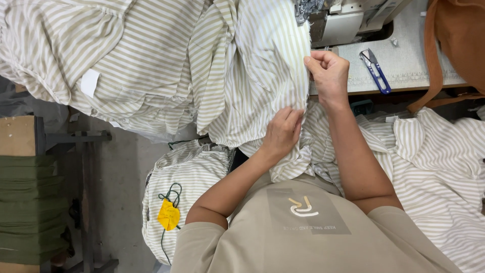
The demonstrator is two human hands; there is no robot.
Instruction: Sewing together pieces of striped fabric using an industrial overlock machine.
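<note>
Both the left hand [283, 132] and right hand [328, 73] pinch the striped fabric's [262, 76] edge.

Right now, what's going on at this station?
A person at a sewing table handles striped beige-and-white fabric. The right hand pinches the fabric's edge up near the sewing machine, and the left hand grips the same edge lower down, holding it straight between them. Blue thread snips lie on the table, untouched. More striped pieces are heaped on both sides, with a tied bundle carrying a yellow tag below left.
</note>
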